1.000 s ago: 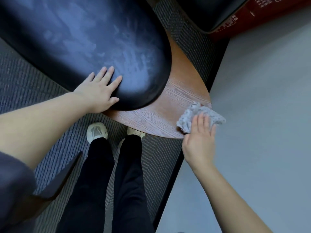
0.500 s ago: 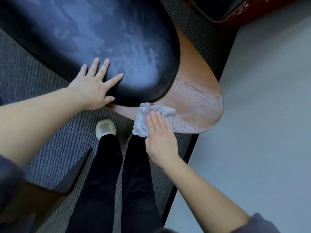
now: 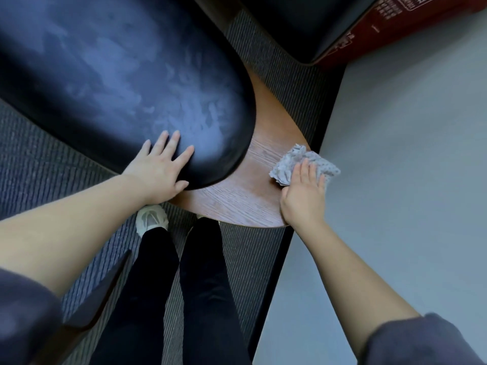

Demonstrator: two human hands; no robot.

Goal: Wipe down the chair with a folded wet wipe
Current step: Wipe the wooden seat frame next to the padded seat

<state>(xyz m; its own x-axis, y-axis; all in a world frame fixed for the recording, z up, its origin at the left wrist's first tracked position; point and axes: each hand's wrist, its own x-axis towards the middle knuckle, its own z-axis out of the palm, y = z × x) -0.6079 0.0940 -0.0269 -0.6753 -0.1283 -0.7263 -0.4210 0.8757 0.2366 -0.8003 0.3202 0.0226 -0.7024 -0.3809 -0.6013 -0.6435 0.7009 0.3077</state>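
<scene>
The wet wipe [image 3: 292, 156], bunched more than neatly folded, lies on the bare wooden rim [image 3: 237, 201] of the chair, out at the rim's 3 o'clock edge as the head camera frames it. The right hand [image 3: 303, 198] lies flat over it, its fingers [image 3: 312, 172] straight and side by side, pressing and not pinching. That suits wiping: the palm's load spreads across the cloth, so it slides with the hand. Part of the wipe overhangs the rim towards 3 o'clock.

At 10 o'clock from the wipe sits the black cushion [image 3: 131, 83], streaked with pale smears. The left hand [image 3: 158, 172] rests on its near corner with its fingers [image 3: 172, 140] spread and relaxed, grasping nothing. Its job is probably to steady the chair against the sideways push of the strokes.

The exposed wood is a narrow crescent between the cushion's curved edge and the rim. The clear run is back along it towards 7 o'clock; further towards 3 o'clock the cloth would leave the wood.

Just beyond the rim a dark border meets a pale grey surface [image 3: 408, 154], perhaps a worktop or bare floor; the view does not settle it. Ribbed carpet [image 3: 284, 61] lies beneath the chair, the person's shoe [image 3: 151, 218] at 6 o'clock, and a red box [image 3: 395, 17] at 1 o'clock.
</scene>
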